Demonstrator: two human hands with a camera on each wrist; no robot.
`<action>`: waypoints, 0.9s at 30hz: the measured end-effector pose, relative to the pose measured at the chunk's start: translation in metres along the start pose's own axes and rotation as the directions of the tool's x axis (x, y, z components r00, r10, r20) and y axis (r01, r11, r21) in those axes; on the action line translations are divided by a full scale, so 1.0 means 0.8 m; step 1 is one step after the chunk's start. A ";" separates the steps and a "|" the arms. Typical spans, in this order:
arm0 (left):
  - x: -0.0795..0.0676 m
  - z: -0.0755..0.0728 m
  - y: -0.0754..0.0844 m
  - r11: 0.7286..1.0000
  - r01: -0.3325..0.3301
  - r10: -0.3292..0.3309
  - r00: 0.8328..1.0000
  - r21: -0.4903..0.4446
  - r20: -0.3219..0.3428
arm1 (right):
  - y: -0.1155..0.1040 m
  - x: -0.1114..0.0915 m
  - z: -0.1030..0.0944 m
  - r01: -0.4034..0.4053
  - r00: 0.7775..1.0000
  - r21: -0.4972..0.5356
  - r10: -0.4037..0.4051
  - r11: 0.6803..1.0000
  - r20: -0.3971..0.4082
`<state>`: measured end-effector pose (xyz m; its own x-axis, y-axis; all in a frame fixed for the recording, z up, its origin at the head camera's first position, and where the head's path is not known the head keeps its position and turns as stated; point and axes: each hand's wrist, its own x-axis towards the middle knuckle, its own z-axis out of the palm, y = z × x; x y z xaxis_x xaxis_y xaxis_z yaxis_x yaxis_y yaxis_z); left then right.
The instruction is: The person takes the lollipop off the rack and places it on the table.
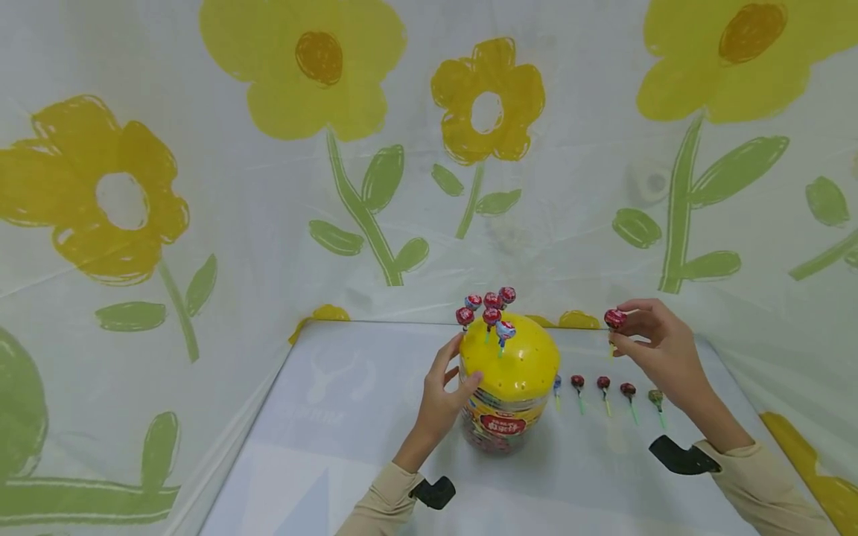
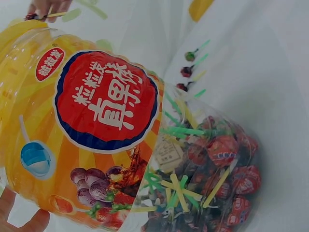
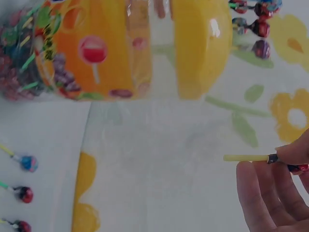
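Note:
A clear candy jar (image 1: 504,426) with a domed yellow lid (image 1: 529,361) stands upright on the table. Several wrapped lollipops (image 1: 492,316) stick up out of the lid's top, on its far left part. My left hand (image 1: 441,402) holds the jar's left side at the lid, thumb in front and fingers behind. Right of the jar and raised above the table, my right hand (image 1: 660,346) pinches a lollipop (image 1: 615,318) with a dark red wrapper. Its yellow stick (image 3: 245,158) points toward the jar's side in the right wrist view, past the fingertips.
Several lollipops (image 1: 604,383) lie in a row on the white table (image 1: 322,439), right of the jar. More lollipops (image 2: 224,150) fill the jar's lower part. A flower-printed white curtain (image 1: 570,223) hangs behind the table and along its sides.

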<state>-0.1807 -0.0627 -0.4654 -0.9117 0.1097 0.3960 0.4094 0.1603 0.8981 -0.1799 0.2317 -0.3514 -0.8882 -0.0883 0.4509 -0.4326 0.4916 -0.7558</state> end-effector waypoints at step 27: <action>0.001 -0.002 0.011 1.000 0.013 -0.013 1.000 -0.012 0.007 | 0.162 -0.044 -0.052 -0.249 0.968 -0.012 0.248 0.969 -0.044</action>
<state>-0.1778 -0.0624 -0.4569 -0.9168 0.1140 0.3828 0.3967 0.1498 0.9056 -0.1979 0.3343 -0.4458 -0.9600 0.0745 0.2700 -0.1963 0.5084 -0.8384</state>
